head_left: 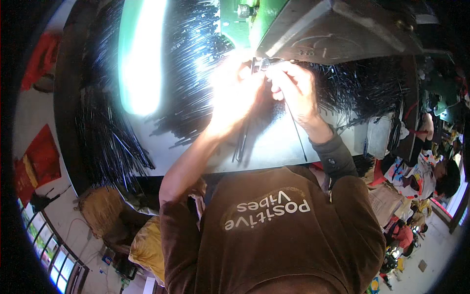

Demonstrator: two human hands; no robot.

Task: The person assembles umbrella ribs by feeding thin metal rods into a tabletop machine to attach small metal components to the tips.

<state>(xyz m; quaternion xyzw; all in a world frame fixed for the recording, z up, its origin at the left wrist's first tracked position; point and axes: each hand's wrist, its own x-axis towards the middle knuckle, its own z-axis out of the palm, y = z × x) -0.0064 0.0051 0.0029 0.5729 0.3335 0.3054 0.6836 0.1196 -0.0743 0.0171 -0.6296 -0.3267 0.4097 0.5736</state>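
At the machine's working point, both hands are close together at the far middle of the table. My left hand point(237, 90) is closed around a few thin black wires point(242, 139) whose ends trail toward the table's near edge; glare washes out its fingers. My right hand point(297, 90) is pinched on a single thin black wire point(297, 128), which runs down toward me. Both sets of fingertips meet a small metal part point(265, 63) under the green machine point(240, 24). Exactly where the wire ends sit is hidden by fingers and glare.
A dark metal guard point(342, 34) overhangs my right hand. Heaps of black wires point(188, 73) cover the left, with another heap point(360, 88) at the right. A bright lamp tube point(139, 59) crosses the left side. Other people point(416, 174) are at the far right.
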